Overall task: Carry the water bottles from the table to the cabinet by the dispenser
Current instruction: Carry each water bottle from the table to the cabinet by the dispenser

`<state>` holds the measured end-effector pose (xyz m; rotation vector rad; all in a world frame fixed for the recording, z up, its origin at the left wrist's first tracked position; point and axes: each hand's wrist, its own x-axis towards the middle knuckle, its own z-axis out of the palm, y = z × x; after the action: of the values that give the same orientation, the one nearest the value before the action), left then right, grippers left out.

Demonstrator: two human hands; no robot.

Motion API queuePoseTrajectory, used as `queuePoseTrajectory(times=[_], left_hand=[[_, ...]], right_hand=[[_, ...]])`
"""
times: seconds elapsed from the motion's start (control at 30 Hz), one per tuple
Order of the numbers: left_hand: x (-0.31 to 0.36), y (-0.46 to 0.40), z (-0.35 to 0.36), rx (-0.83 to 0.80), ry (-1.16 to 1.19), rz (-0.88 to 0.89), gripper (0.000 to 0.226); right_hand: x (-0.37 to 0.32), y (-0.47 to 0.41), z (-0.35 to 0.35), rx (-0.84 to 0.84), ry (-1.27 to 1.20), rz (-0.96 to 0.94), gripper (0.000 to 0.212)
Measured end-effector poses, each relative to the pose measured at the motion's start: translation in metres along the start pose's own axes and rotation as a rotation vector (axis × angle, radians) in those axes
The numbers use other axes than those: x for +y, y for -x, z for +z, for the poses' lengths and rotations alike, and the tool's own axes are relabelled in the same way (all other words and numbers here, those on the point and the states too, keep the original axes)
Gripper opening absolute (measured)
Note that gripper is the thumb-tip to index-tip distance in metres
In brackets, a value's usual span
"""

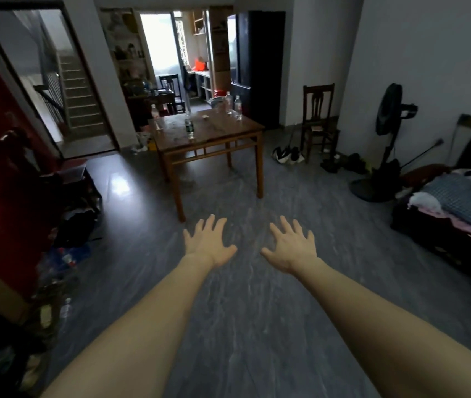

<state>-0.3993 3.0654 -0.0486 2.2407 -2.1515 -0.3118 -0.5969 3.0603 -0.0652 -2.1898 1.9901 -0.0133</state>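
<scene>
Across the floor from the wooden table (230, 133), left hand (209, 245) and right hand (293, 248) are hovering spread and empty, water bottles (238, 107) are standing untouched on it; approach step, next: walking over and gripping one.

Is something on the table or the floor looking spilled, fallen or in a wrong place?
Nothing looks spilled or fallen. The bottles stand upright on the wooden table: a green-label bottle near the front, two clear bottles at the back right. Shoes lie loose on the floor beside the chair. Both hands, left and right, are empty.
</scene>
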Motion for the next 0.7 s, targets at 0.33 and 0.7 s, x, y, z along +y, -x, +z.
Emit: queuePoseTrajectory(times=[0.33, 0.7], left_hand=[[-0.016, -0.146, -0.014, 0.000, -0.010, 0.026, 0.078], [-0.023, -0.297, -0.041, -0.050, -0.077, 0.034, 0.061]], right_hand=[[-0.004, -0.139, -0.009, -0.026, -0.003, 0.017, 0.077], [-0.030, -0.293, -0.044, -0.092, 0.017, -0.005, 0.066]])
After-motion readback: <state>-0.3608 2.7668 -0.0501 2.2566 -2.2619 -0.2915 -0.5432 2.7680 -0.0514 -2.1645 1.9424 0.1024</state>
